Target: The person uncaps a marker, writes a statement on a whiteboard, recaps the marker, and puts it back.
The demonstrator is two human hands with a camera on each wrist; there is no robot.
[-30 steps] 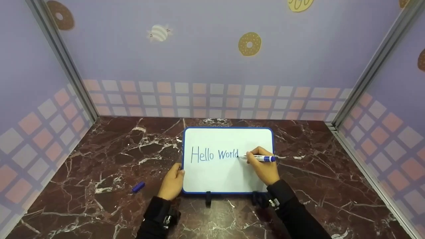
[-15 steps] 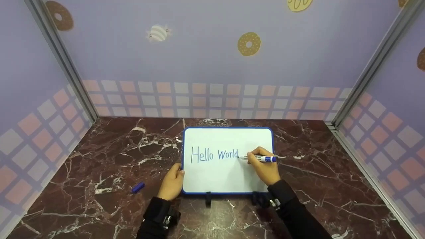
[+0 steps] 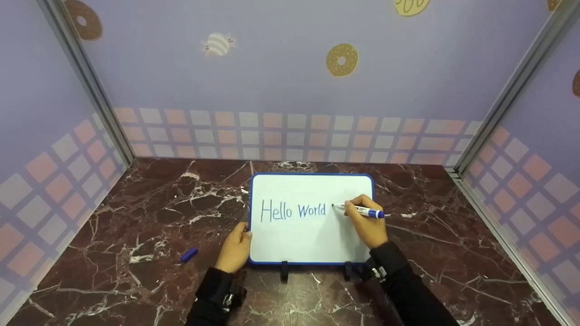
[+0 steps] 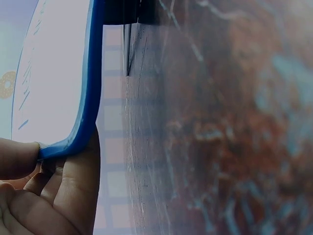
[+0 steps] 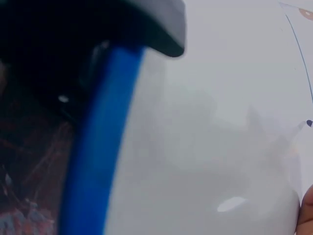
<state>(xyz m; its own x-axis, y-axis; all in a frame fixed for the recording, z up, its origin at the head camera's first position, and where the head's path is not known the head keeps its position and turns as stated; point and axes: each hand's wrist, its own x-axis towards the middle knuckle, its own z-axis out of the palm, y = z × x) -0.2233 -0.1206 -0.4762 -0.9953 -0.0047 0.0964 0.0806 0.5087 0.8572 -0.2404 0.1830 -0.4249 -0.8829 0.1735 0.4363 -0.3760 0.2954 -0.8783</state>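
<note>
Blue-framed white rectangular whiteboard point(image 3: 299, 235) lay mid-table, light, stiff, slick | left hand point(image 3: 234, 248) pinched its near-left corner | right hand point(image 3: 368, 224) gripped blue-capped white marker point(image 3: 360, 210), tip just right of the board's lettering.

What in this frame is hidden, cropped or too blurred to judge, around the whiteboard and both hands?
- Marker tip: head view too small to tell whether it touches the whiteboard.
- Right hand: right wrist view cuts it off at the edge; grip unseen there.
- Left hand fingers: the whiteboard's edge hides them in the head view.
- Writing: left wrist view too oblique to read.
</note>
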